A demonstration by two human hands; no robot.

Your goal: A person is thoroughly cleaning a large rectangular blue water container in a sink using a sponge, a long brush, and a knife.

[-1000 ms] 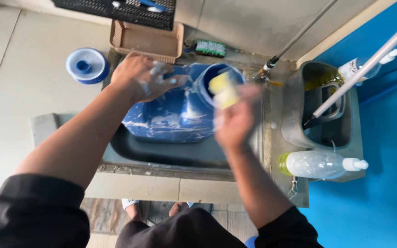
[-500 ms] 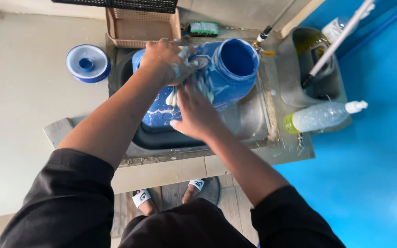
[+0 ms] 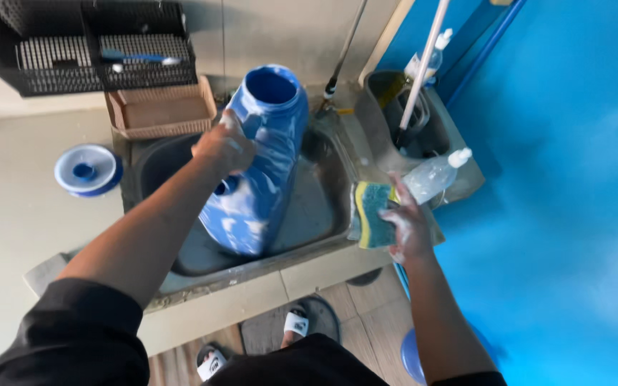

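The washing is at the scrubbing stage, as far as I can judge: the big blue jug stands tilted in the steel sink at the middle of the frame, its open mouth pointing toward the top, its sides streaked with white suds. The left hand is closed around the jug's upper side near the handle, fingers wrapped tight and soapy. The right hand, right of centre, pinches a yellow-and-green sponge flat between thumb and fingers, held clear of the jug, over the sink's right edge.

Getting the sponge back onto the jug would call for a firm grip with the left hand, since wet plastic that smooth and rounded looks slippery, and the jug is bulky and leaning.

The jug is glossy hard plastic with a wide round mouth; the sponge is soft foam with a rougher green face. A round blue lid lies on the pale worktop at the left. Behind the sink sits a shallow brown tray, and a black wire rack fills the upper left. A clear squeeze bottle lies just beside the sponge, near a grey bucket.
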